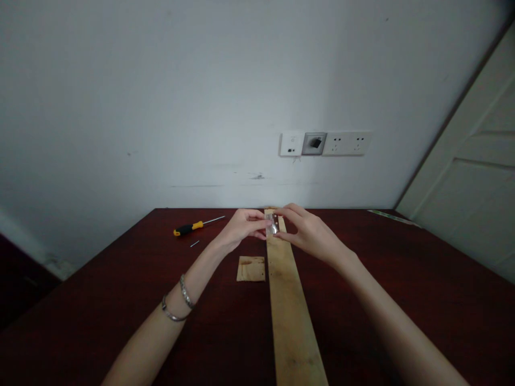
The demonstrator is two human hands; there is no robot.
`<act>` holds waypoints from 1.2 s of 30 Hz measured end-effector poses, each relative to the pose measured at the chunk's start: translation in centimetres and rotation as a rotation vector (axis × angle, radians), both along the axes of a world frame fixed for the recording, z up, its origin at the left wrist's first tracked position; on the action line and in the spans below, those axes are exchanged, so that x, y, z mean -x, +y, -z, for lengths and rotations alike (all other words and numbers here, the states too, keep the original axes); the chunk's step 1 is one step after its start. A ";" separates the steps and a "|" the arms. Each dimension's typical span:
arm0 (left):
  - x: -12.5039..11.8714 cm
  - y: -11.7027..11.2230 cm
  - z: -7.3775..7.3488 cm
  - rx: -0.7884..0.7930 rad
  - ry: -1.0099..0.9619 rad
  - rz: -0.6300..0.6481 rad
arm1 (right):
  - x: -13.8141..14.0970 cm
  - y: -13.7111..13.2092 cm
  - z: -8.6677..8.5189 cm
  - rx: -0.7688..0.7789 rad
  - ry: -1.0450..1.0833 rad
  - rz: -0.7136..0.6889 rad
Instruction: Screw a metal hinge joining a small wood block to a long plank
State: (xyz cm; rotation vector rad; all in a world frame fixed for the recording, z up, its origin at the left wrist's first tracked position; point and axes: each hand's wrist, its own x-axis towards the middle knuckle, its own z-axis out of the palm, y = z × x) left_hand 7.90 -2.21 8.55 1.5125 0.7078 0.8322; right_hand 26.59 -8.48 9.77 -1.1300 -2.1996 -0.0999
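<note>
My left hand (240, 228) and my right hand (308, 230) meet over the far end of a long pale wooden plank (290, 305). Both pinch a small shiny metal hinge (273, 224) between thumb and fingertips, just above the plank. A small square piece of wood (251, 268) lies flat to the left of the plank, below my left hand. Two silver bracelets sit on my left wrist.
A dark red table (100, 300) holds everything. A screwdriver with a yellow and black handle (195, 226) lies at the far left, with a small screw (195, 244) near it. Wall sockets (325, 143) are on the white wall. A door stands at the right.
</note>
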 end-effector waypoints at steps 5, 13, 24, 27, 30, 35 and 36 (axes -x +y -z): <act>0.0 -0.3 -0.4 -0.038 0.058 -0.040 | 0.1 0.2 0.2 0.054 0.036 -0.029; -0.9 -0.3 0.3 -0.224 0.080 -0.142 | 0.6 0.7 1.0 0.188 0.157 -0.073; -0.5 -0.3 0.1 -0.154 -0.097 -0.069 | 0.7 1.1 1.0 0.254 0.485 -0.113; -0.6 -0.5 0.1 -0.137 -0.140 -0.077 | 0.7 1.1 1.1 0.288 0.511 -0.132; -0.7 -0.6 0.1 -0.126 -0.144 -0.088 | 0.7 1.1 1.1 0.329 0.528 -0.150; -0.8 -0.6 0.1 -0.118 -0.143 -0.090 | 0.9 0.9 1.1 0.383 0.523 -0.162; -0.9 -0.6 0.1 -0.126 -0.145 -0.090 | 1.0 0.9 1.1 0.386 0.526 -0.156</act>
